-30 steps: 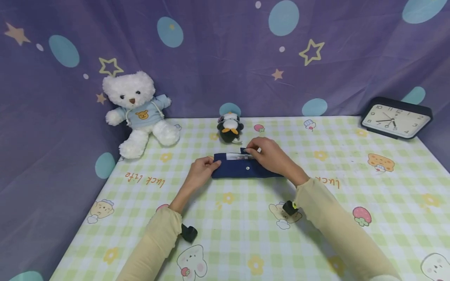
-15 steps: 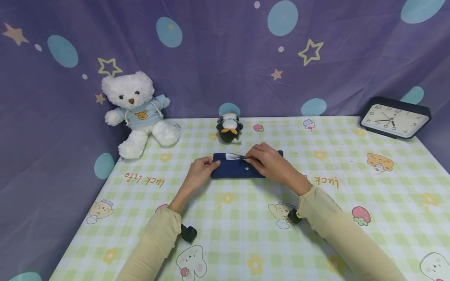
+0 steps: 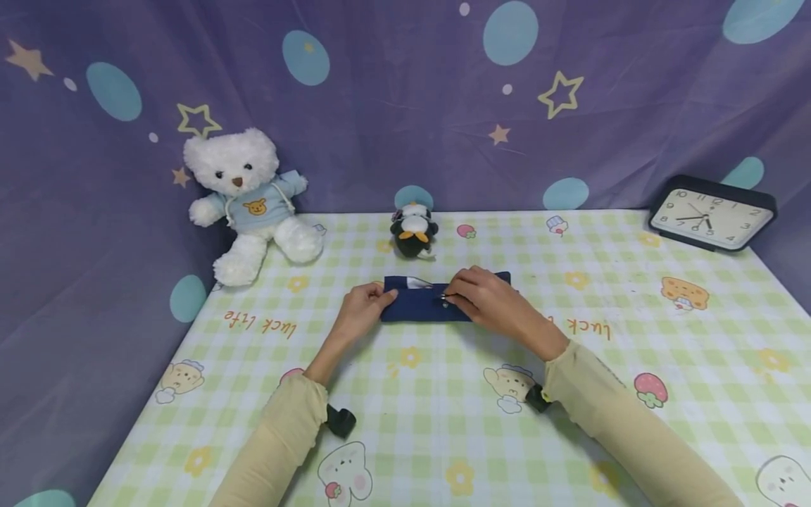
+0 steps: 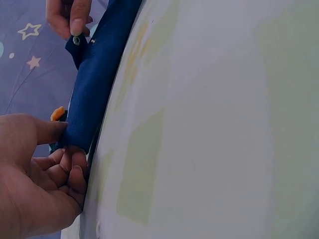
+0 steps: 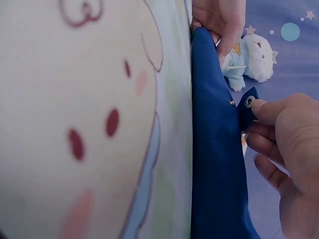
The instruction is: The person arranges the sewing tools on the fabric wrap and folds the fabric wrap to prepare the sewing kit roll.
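A dark blue fabric pouch (image 3: 415, 308) lies on the table, with a strip of white (image 3: 416, 283) showing along its upper edge. My left hand (image 3: 362, 308) pinches the pouch's left end between thumb and fingers. Thumb and fingertips of my right hand (image 3: 486, 299) pinch a short blue tab (image 5: 245, 115) at the pouch's middle. On that tab a metal snap (image 5: 250, 102) shows beside the thumb in the right wrist view. A small metal stud (image 5: 232, 102) sits on the pouch, apart from the snap. Part of the pouch's right end is hidden by my right hand.
Behind the pouch sits a small penguin plush (image 3: 415, 231). A white teddy bear (image 3: 246, 204) in a blue hoodie leans at the back left, and a black-framed clock (image 3: 712, 213) stands at the back right. A checked cloth (image 3: 405, 422) covers the table.
My right hand has drawn the tab from behind the upper edge toward me and down over the pouch's front. More of the white strip is covered. The left hand has stayed in place.
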{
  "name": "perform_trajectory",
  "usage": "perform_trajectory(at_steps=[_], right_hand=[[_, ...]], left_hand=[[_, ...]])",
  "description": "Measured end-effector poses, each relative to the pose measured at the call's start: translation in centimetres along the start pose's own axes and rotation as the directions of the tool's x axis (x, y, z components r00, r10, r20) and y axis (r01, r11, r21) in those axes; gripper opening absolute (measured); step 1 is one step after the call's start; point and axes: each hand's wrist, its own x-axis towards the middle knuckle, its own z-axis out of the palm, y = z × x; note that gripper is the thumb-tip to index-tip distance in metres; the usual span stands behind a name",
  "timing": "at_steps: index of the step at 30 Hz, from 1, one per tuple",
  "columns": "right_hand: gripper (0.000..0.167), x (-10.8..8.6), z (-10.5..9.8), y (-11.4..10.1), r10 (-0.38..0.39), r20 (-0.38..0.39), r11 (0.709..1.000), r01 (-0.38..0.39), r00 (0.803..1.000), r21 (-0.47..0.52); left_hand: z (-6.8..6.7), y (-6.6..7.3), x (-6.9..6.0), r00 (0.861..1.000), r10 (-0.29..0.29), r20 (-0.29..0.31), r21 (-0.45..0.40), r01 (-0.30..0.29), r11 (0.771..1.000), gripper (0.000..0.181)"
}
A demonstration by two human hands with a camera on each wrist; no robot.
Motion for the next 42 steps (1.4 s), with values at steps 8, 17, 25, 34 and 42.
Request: perform_trajectory(at_steps=[8,17,25,34,42], right_hand=[[0.008,-0.4,0.3,0.2,0.051,-0.001,0.993,-0.05,0.999,0.107],[0.007,-0.6,0.5,0.4,0.043,-0.03,0.983,-0.037,0.999,0.178],[0.011,-0.9,0.5,0.4,-0.006,0.003,0.995,0.005,1.0,0.104],[0.008,-1.0,0.5,0.3,0.026,0.02,0.99,-0.029,0.999,0.139],[0.006,-1.0,0.4,0.4,0.075,0.032,0.977,-0.08,0.997,0.199]], left_hand=[[0.0,-0.1,-0.1,1.0,-0.005,-0.006,-0.001,0.005,1.0,0.034],[0.0,0.1,-0.1,1.0,-0.013,0.007,-0.002,0.013,1.0,0.034],[0.1,0.1,-0.1,1.0,-0.015,0.007,0.001,0.015,1.0,0.035],[0.1,0.2,-0.2,1.0,-0.022,0.01,-0.003,0.022,1.0,0.035],[0.0,0.3,-0.2,1.0,-0.012,0.005,-0.003,0.012,1.0,0.037]])
